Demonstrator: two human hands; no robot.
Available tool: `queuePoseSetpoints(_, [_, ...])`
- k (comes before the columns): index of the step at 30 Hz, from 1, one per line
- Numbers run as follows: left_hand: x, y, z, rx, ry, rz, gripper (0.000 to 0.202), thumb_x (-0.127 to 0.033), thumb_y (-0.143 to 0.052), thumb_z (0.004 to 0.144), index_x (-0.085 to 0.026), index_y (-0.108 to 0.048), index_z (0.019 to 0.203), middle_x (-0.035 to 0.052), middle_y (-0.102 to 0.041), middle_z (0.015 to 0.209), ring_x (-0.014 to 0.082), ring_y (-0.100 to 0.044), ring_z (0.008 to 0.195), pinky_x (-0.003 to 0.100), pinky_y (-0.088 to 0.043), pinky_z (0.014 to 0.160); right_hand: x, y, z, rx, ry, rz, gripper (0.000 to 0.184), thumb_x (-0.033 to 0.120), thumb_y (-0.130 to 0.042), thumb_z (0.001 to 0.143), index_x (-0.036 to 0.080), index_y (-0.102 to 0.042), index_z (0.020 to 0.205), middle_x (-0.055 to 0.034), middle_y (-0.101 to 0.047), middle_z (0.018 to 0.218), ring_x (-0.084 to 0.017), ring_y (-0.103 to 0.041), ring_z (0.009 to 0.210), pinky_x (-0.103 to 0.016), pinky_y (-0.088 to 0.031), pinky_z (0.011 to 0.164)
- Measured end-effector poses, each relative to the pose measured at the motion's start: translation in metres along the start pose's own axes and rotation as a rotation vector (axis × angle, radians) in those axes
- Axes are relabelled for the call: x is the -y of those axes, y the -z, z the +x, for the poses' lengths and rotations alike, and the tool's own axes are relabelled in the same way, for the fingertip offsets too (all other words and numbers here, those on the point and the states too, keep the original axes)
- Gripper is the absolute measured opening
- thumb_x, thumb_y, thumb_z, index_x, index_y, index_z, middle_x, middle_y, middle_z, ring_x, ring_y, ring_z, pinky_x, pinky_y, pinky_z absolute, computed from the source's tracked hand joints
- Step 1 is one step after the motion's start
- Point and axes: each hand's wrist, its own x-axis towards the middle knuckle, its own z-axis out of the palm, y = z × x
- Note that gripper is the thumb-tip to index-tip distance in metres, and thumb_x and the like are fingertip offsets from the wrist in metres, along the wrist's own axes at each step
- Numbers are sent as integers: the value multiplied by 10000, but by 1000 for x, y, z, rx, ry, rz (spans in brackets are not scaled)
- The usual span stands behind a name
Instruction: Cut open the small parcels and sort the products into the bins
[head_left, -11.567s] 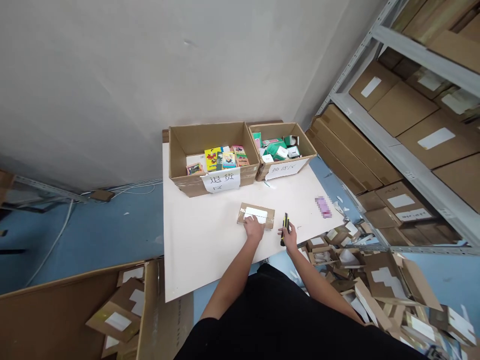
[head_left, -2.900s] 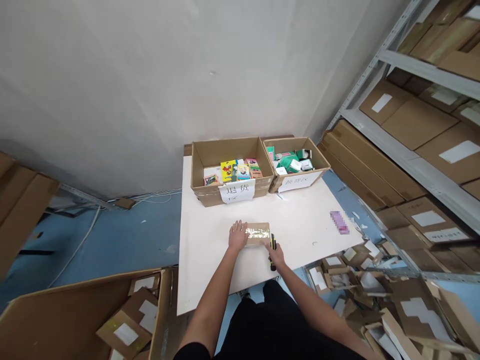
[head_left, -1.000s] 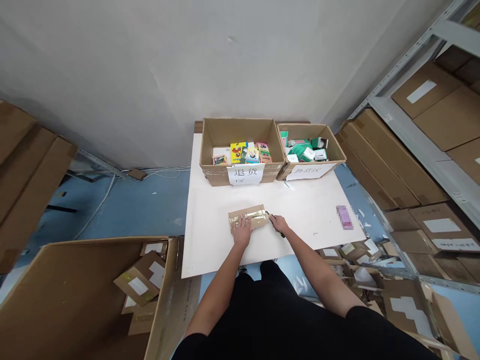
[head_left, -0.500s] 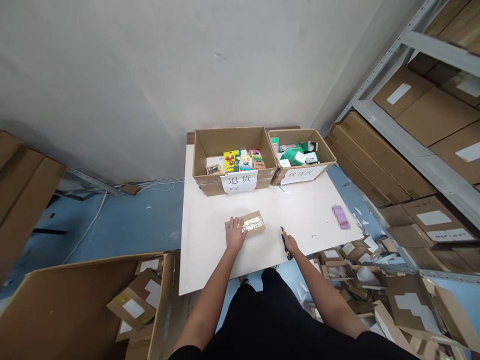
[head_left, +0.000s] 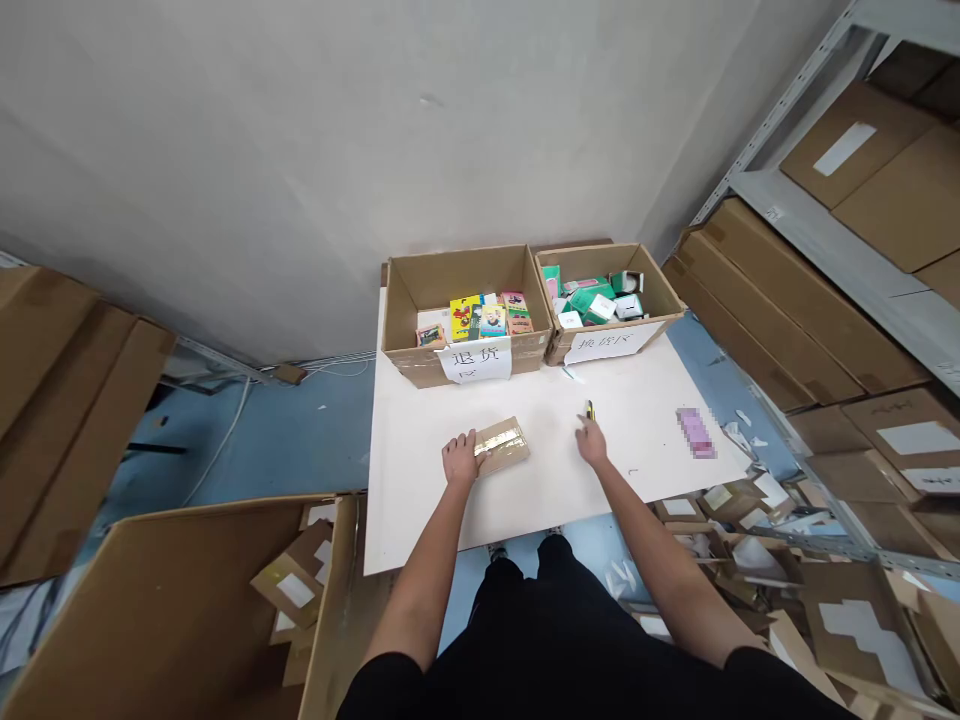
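Observation:
My left hand [head_left: 460, 459] grips the left end of a small flat cardboard box [head_left: 501, 452], its fingers over the edge. Shiny clear tape runs along the top of the box, which lies on the white table [head_left: 420, 520]. To the right of the box, my right hand [head_left: 591, 441] is closed around a black and yellow utility knife [head_left: 590, 409]. Only one end of the knife shows beyond the fingers; the hand hides the rest, and I cannot see whether the blade is out.
At the table's back stand a carton [head_left: 420, 368] of colourful small boxes and a carton [head_left: 559, 350] of green and white boxes, both with paper signs. A blurred purple item [head_left: 696, 433] lies right. A large open carton [head_left: 225, 510] is left, shelving [head_left: 847, 235] right, with opened boxes below.
My right hand has moved the knife forward, away from my body, and turned it. My left hand has slid off the box's top to its left end. The view has shifted slightly.

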Motion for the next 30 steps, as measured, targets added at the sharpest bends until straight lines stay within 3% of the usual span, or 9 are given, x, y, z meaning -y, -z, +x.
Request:
queuePoseSetpoints(3, [-24,-2,-9,-10,92,44,651,-588,-417,1063,-198,-470,1582,203,-664,1357,357,-612,1241,449,-406,1045,24,-37,-30,177,112,-15,441,222,-552,929,217,-719,1336,-93,-701,1349,-225,-691,1101,-375,-529,1071])
queuePoseSetpoints(5, [-44,-6,-16,5,143,47,665,-588,-379,1074,-139,-488,1552,224,-699,1278,352,-671,1152,454,-422,1012,35,-59,-48,297,204,-146,526,190,-573,916,247,-674,1430,-86,-549,1569,-246,-653,1237,-383,-525,1084])
queuePoseSetpoints(7, [-62,-9,-22,47,187,6,677,-595,-318,1085,-96,-537,1487,226,-742,1173,339,-718,1063,449,-447,974,42,-68,-58,354,217,-360,578,177,-552,937,258,-617,1506,-83,-349,1721,-296,-585,1355,-407,-531,1067])
queuePoseSetpoints(9, [-78,-12,-28,106,228,-79,698,-612,-254,1088,-94,-620,1379,220,-770,1097,337,-739,1029,429,-475,917,46,-65,-57,370,199,-521,582,187,-511,974,247,-576,1550,-97,-268,1758,-340,-531,1413,-432,-532,1050])
queuePoseSetpoints(13, [-96,-15,-34,164,270,-294,751,-646,-202,1074,-148,-762,1124,220,-782,1138,346,-736,1102,391,-500,863,52,-45,-38,382,201,-643,534,255,-452,1043,207,-553,1565,-164,-481,1635,-350,-544,1396,-427,-514,1040])
queuePoseSetpoints(17, [-99,-19,-38,156,294,-379,764,-624,-196,1082,-164,-801,1010,198,-801,1120,318,-744,1109,356,-509,881,56,-39,-27,413,207,-709,525,353,-510,1061,115,-564,1526,-202,-723,1323,-301,-676,1234,-346,-514,973])
queuePoseSetpoints(21, [-98,-24,-48,128,344,-447,792,-556,-130,1108,-154,-803,1000,173,-816,1096,275,-766,1048,320,-521,864,59,-47,-28,400,197,-752,671,455,-721,939,89,-593,1487,-228,-748,1248,-314,-711,1191,-327,-523,950])
queuePoseSetpoints(24, [-102,-28,-55,81,370,-475,714,-544,-188,1113,-179,-799,1062,143,-816,1133,256,-759,1070,302,-521,870,59,-52,-33,355,166,-697,758,383,-770,864,105,-550,1534,-234,-724,1300,-320,-727,1169,-331,-542,921])
queuePoseSetpoints(30, [-116,-34,-59,-13,459,-457,555,-523,-341,1093,-187,-765,1213,172,-787,1220,300,-728,1158,334,-513,881,43,-37,-21,377,60,-324,752,317,-759,777,142,-607,1492,-159,-784,1218,-317,-737,1170,-337,-566,954])
